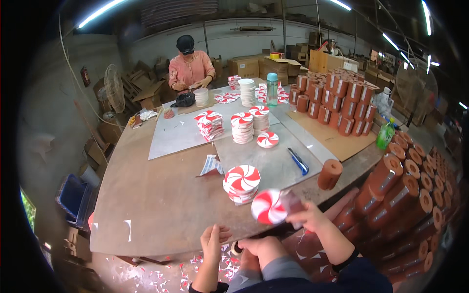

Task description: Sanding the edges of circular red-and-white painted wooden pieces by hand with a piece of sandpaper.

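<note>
Above the table's near edge, my right hand (311,218) is closed on a blurred brownish piece (292,202), which overlaps a round red-and-white swirl disc (267,207). Motion blur hides how the two are joined. My left hand (214,239) is held by the table edge with its fingers loosely bent and apart, nothing in it. Just beyond the held disc is a short stack of swirl discs (242,180). A brown hollow cylinder (330,174) stands upright to the right, and a blue utility knife (298,161) lies on the grey sheet.
More disc stacks (242,128) stand mid-table, near a crumpled paper scrap (211,166). Brown cylinders are piled at the far right (337,100) and beside me (398,195), with a green bottle (385,134) between. Across the table a person (191,71) handles something small. Paper offcuts litter the floor.
</note>
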Demonstrator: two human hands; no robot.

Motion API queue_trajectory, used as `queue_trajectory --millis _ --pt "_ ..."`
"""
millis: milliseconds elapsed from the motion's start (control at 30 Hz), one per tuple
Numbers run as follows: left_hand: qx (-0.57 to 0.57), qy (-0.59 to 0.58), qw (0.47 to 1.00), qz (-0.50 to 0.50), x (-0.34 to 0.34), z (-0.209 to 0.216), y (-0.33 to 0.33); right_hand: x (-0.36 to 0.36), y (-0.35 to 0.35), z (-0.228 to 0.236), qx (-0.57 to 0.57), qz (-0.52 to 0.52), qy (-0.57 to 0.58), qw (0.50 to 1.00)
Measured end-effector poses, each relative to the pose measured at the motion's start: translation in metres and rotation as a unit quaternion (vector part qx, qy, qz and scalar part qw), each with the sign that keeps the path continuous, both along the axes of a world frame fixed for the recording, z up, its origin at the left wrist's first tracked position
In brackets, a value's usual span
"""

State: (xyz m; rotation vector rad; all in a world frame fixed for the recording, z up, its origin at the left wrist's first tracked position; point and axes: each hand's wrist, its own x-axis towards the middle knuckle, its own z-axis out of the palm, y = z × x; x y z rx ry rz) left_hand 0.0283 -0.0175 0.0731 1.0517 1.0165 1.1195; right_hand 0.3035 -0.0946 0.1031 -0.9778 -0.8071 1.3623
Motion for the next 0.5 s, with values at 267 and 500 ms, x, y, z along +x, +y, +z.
queue_trajectory --millis 267,500 --pt "0.049 0.07 0.989 0.12 -0.023 -0.054 0.012 0.08 0.188 0.012 -0.045 -0.177 0.23 0.956" --pt "-0.023 0.062 0.989 0.131 -0.026 -0.049 0.019 0.104 0.315 -0.016 -0.08 -0.23 0.194 0.95"
